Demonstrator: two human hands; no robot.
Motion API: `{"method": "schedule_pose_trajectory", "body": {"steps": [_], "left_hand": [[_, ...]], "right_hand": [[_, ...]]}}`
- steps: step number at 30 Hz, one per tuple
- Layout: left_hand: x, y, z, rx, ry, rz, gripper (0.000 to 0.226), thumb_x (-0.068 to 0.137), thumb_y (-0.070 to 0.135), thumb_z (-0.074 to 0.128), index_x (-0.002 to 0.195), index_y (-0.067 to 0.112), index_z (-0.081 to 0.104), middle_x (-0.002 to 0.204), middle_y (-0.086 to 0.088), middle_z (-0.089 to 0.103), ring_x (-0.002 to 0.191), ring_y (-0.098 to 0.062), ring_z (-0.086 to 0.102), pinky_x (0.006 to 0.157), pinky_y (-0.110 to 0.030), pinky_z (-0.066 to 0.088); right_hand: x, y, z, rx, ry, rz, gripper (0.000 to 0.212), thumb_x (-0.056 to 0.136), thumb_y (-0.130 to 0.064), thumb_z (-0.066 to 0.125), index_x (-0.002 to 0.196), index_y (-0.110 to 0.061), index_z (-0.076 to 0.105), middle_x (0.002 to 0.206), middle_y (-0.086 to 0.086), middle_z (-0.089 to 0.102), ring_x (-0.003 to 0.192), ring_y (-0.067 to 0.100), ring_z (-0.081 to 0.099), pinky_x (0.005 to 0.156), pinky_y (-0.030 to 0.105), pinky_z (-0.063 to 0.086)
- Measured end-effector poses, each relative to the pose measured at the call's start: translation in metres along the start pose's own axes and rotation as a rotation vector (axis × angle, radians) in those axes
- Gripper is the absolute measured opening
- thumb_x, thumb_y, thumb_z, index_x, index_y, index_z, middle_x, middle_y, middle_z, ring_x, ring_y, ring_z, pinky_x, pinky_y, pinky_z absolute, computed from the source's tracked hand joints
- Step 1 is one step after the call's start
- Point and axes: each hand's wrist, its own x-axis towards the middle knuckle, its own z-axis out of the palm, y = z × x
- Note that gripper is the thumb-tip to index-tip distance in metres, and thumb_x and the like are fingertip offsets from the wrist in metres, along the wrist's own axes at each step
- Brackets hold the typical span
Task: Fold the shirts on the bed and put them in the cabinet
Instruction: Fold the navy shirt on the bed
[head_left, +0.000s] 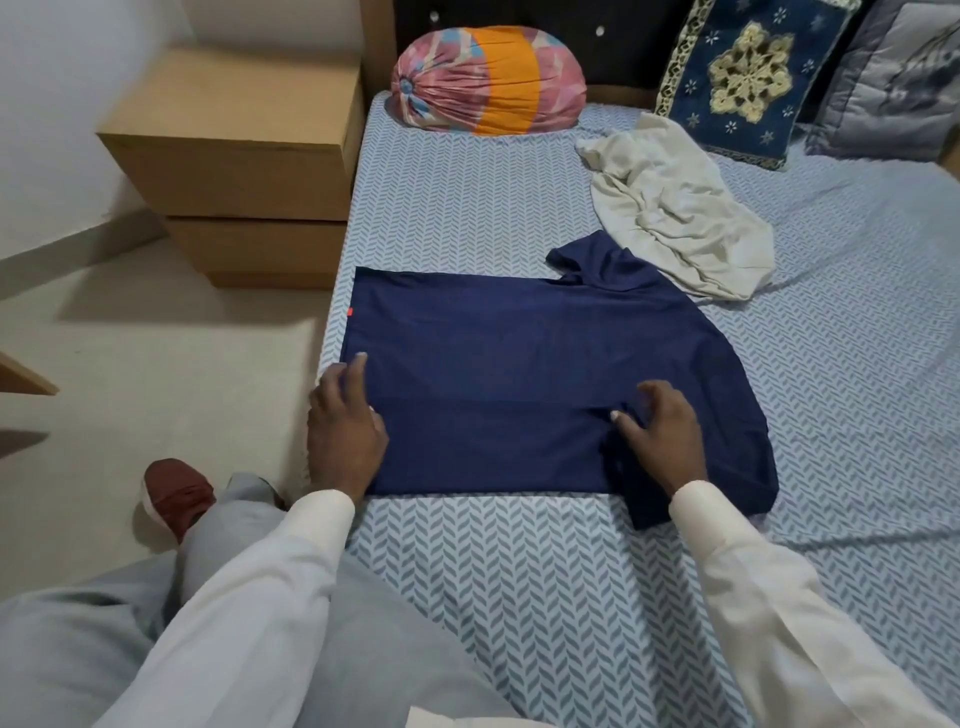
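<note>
Hands on the navy shirt (519, 364) — left at the hem, right at the near sleeve.
Your left hand (345, 421) rests with relaxed fingers on the near hem corner, by the left edge of the bed (519, 571). Your right hand (660, 431) curls its thumb and fingers on bunched cloth where the near sleeve joins the body. The shirt lies flat directly ahead of you, long axis left to right — hem left, shoulders right. The near sleeve sits under your right hand, so the next fold likely starts there. A cream shirt (670, 218) lies crumpled just beyond the far shoulder.
</note>
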Motion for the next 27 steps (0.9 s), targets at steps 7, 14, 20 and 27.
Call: {"method": "schedule_pose_trajectory", "body": {"steps": [7,14,20,27], "left_hand": [[-0.052,0.096,0.034,0.032,-0.657,0.486,0.076,0.086,0.067,0.019,0.155,0.035,0.012,0.164,-0.008,0.003,0.151,-0.03,-0.001,0.12,-0.052,0.01],[-0.073,0.104,0.056,0.283,-0.792,0.495,0.115,0.049,0.085,-0.034,0.151,0.034,-0.02,0.158,-0.003,-0.029,0.145,-0.029,-0.027,0.115,-0.056,-0.016],[-0.076,0.103,0.057,0.232,-0.773,0.479,0.104,0.051,0.086,-0.034,0.142,0.036,-0.031,0.152,0.0,-0.036,0.144,-0.026,-0.03,0.112,-0.053,-0.021],[-0.077,0.103,0.059,0.251,-0.764,0.484,0.098,0.058,0.086,-0.028,0.142,0.036,-0.032,0.156,-0.001,-0.033,0.141,-0.024,-0.034,0.11,-0.052,-0.024]], "right_hand": [[-0.093,0.022,-0.002,-0.273,-0.245,0.082,0.053,0.08,-0.046,0.069,0.117,-0.016,0.045,0.108,0.009,0.048,0.102,0.036,0.053,0.078,0.043,0.048],[-0.003,-0.004,-0.048,-0.328,-0.595,0.15,0.011,0.08,-0.026,0.066,0.085,-0.016,0.066,0.091,0.01,0.069,0.09,0.031,0.069,0.072,0.035,0.053],[0.095,-0.006,-0.125,0.262,0.24,0.121,0.026,0.082,-0.009,0.064,0.108,-0.011,0.06,0.091,0.001,0.064,0.081,0.018,0.061,0.081,0.027,0.046],[0.021,0.093,-0.119,-0.005,-0.252,0.274,0.047,0.072,-0.007,0.08,0.116,-0.007,0.063,0.102,0.006,0.061,0.097,0.027,0.063,0.078,0.023,0.039]]}}
